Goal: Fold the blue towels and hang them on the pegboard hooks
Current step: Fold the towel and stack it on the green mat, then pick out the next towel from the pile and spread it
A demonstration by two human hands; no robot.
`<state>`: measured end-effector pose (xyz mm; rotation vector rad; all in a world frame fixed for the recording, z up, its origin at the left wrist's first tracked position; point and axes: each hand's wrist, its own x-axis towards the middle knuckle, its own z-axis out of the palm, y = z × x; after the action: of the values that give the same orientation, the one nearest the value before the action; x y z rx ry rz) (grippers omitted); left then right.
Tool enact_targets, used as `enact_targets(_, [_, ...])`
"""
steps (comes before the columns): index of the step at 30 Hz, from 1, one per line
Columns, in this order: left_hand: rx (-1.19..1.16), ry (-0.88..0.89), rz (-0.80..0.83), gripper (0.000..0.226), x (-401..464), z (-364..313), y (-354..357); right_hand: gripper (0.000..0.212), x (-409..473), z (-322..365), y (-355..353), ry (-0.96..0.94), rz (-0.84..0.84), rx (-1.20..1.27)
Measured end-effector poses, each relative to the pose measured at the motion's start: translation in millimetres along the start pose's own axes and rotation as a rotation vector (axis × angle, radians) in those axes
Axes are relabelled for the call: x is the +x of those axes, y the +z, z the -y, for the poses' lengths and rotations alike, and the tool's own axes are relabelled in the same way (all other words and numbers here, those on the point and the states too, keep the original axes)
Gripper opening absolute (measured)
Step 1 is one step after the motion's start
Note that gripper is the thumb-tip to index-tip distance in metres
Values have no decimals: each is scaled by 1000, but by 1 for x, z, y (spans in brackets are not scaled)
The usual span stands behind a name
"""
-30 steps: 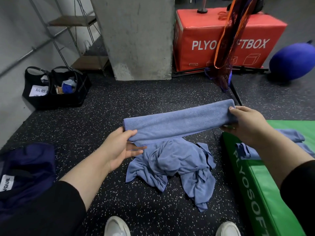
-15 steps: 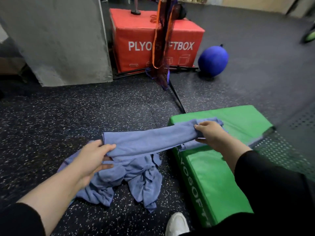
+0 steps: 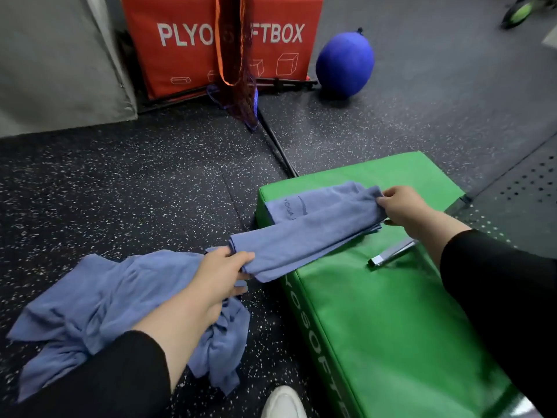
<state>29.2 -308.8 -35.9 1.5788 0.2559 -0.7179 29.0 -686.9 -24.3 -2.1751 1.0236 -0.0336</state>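
Both hands' fingers [image 3: 245, 257] around folded towel [image 3: 304, 236]

Red plyo box [image 3: 193, 40] behind hanging net [image 3: 238, 55], blue ball [image 3: 345, 67] beside it, green soft box [image 3: 391, 312] on speckled floor [image 3: 120, 182]
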Motion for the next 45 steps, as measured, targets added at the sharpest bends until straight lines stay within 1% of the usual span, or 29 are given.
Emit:
enact_targets(4, [11, -46, 36, 2, 46, 5, 30, 22, 46, -29, 13, 35, -54, -67])
enact_targets(9, [49, -101, 45, 2, 98, 8, 65, 26, 96, -53, 21, 62, -98, -118])
enact_targets(11, [93, -101, -7, 8, 114, 8, 76, 31, 110, -56, 18, 67, -116, -150])
enact_targets(12, [167, -81, -70, 20, 121, 10, 79, 37, 115, -56, 18, 74, -130, -187])
enact_targets(13, [319, -38, -164, 39, 128, 12, 81, 44, 115, -56, 19, 74, -163, -258])
enact_targets(14, [542, 34, -237, 56, 131, 13, 81, 49, 112, -54, 22, 53, -200, -344])
enact_targets(15, [783, 159, -274, 64, 132, 15, 82, 50, 106, -53, 27, -2, -225, -408])
enact_targets(16, [994, 322, -270, 64, 130, 18, 84, 48, 100, -53, 36, -79, -219, -433])
enact_targets(17, [1159, 474, -223, 62, 127, 22, 86, 45, 94, -54, 46, -159, -188, -446])
enact_targets(18, [1271, 575, -144, 62, 124, 25, 90, 42, 86, -54, 57, -219, -140, -467])
enact_targets(19, [1342, 607, -56, 62, 122, 30, 92, 41, 79, -54, 66, -254, -99, -498])
enact_targets(20, [1388, 600, 12, 62, 119, 33, 94, 41, 71, -54, 73, -273, -91, -536])
enact_targets(22, [1420, 562, 68, 61, 117, 36, 94, 41, 62, -51, 79, -286, -168, -554])
enact_targets(25, [1356, 553, 15, 58, 110, 31, 84, 39, 48, -34, 81, -351, -264, -427])
enact_targets(27, [1283, 541, -31, 53, 102, 24, 69, 35, 33, -12, 88, -486, -286, -357])
enact_targets(29, [1224, 517, -58, 49, 90, 17, 45, 30, 11, 18, 103, -669, -274, -305])
enact_targets(31, [1196, 476, -82, 45, 76, 14, 12, 26, -18, 53, 124, -838, -212, -266])
enact_targets(32, [1194, 448, -96, 43, 69, 14, -9, 25, -34, 73, 136, -900, -152, -258])
enact_targets(34, [1231, 372, -139, 36, 54, 17, -56, 26, -69, 111, 165, -959, 45, -293])
enact_targets(36, [1267, 275, -186, 32, 40, 24, -107, 32, -106, 146, 197, -959, 288, -441])
enact_targets(39, [1289, 93, -209, 33, 15, 44, -182, 42, -161, 180, 247, -952, 609, -758])
enact_targets(42, [1360, -20, -190, 33, -12, 75, -240, 48, -202, 192, 292, -952, 747, -934])
enact_targets(45, [1383, -65, -180, 32, -28, 103, -273, 47, -222, 182, 338, -878, 802, -960])
